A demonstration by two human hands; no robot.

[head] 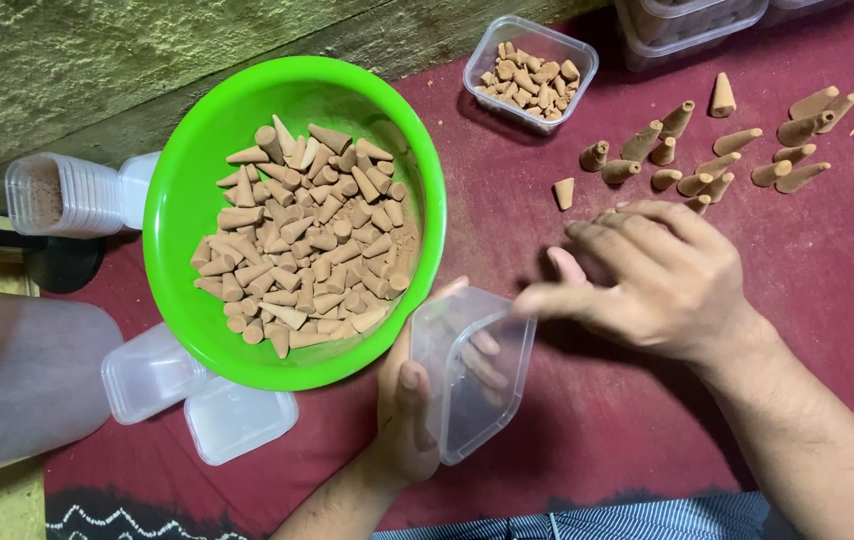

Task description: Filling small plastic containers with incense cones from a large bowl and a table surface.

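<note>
Packing looks to be the step in hand: the left hand (409, 415) grips an empty clear tub (472, 365), tilted, just beside the green bowl (172, 215). The right hand (652, 275) hovers loosely spread, holding nothing visible, just short of the loose cones (707, 165); next, I judge, it must pinch some.

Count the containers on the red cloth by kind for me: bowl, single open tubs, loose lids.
Green bowl: 1
Empty clear tub, held: 1
Clear tub of cones: 1
Loose clear lids: 2
Total: 5
</note>
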